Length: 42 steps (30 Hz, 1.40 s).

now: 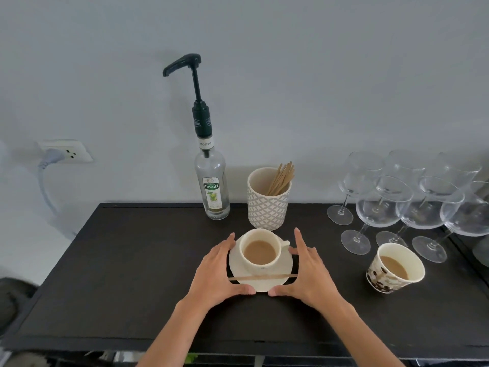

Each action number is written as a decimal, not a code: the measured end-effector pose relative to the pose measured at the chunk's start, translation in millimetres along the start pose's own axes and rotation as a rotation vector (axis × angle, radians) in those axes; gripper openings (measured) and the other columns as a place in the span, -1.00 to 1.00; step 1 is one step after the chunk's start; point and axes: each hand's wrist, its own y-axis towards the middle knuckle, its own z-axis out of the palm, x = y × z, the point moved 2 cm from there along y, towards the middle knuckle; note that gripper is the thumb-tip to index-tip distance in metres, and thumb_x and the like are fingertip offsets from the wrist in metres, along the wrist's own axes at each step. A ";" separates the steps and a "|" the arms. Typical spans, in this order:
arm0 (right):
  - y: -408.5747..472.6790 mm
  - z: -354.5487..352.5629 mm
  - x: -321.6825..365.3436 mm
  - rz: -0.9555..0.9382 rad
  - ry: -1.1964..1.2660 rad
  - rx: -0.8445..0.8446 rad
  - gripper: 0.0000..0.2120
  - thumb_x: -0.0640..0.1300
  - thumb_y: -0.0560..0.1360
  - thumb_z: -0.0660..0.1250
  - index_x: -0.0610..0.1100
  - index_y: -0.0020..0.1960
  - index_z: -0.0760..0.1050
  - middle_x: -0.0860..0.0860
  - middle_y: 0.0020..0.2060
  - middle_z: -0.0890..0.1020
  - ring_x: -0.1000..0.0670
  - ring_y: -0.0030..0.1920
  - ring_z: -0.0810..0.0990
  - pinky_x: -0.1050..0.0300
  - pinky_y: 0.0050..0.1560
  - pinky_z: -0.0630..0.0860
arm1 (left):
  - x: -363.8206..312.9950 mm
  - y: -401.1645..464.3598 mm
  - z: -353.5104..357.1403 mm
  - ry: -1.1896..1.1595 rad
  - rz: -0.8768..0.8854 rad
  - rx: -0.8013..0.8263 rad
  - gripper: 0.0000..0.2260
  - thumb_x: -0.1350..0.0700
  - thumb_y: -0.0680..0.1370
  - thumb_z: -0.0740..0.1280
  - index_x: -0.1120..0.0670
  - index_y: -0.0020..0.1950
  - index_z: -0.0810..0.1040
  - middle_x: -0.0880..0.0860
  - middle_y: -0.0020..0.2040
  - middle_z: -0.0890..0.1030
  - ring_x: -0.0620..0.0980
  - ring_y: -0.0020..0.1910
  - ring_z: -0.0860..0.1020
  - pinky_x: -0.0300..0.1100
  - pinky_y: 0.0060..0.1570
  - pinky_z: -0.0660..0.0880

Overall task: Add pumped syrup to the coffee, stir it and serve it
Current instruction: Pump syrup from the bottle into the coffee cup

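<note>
A cream cup [260, 251] of milky coffee stands on a cream saucer [287, 263] in the middle of the black table [119, 274]. A wooden stir stick [262, 277] lies across the saucer's near side. My left hand [219, 271] cups the saucer's left edge and my right hand [308, 271] its right edge, thumbs at the near rim. Behind them stands the clear syrup bottle [213, 189] with its tall black pump [194, 75], spout pointing left.
A patterned holder [267, 205] with several wooden sticks stands right of the bottle. A paper cup [395, 268] of coffee sits at the right, with several wine glasses [383, 205] behind it. A wall socket [66, 152] with a plugged cable is at the left.
</note>
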 end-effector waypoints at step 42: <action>24.5 47.9 85.3 -0.073 -0.021 -0.100 0.30 0.27 0.13 0.64 0.23 0.58 -0.17 0.24 0.59 -0.01 0.16 0.59 -0.11 0.08 0.56 0.05 | 61.3 34.0 -62.2 -0.322 -0.066 -0.120 0.05 -0.30 0.00 0.63 -0.26 0.42 0.24 -0.21 0.36 0.44 -0.14 0.34 0.39 -0.01 0.34 0.39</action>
